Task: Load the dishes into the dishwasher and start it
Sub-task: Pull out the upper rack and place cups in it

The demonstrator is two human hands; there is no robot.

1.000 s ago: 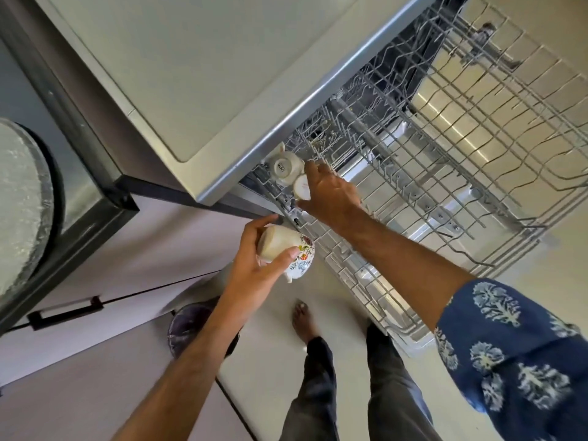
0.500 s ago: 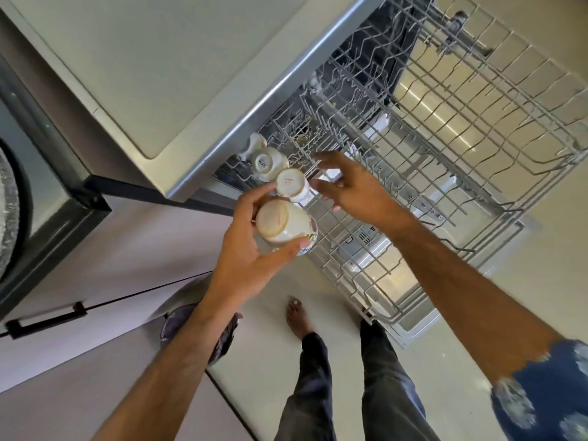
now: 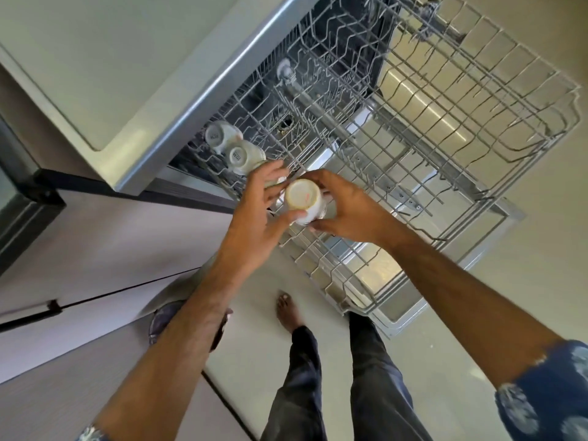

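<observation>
Both hands hold one upturned cream ceramic cup (image 3: 301,198), base up so water drains, just above the grey wire upper rack (image 3: 413,128). Left hand (image 3: 257,214) grip: thumb & fingers curled round cup side. Right hand (image 3: 346,211) cups the other side, steadying. Two glazed white cups (image 3: 234,148) already sit inverted on the rack's left row, w/ stamped bases. Rack tines thin, coated, springy-looking.

A cream cup (image 3: 301,198) is upside down, its base up, between both hands over the pulled-out wire rack (image 3: 413,148). Two more white cups (image 3: 234,148) stand upside down in the rack, just beyond the left hand (image 3: 257,211).
</observation>
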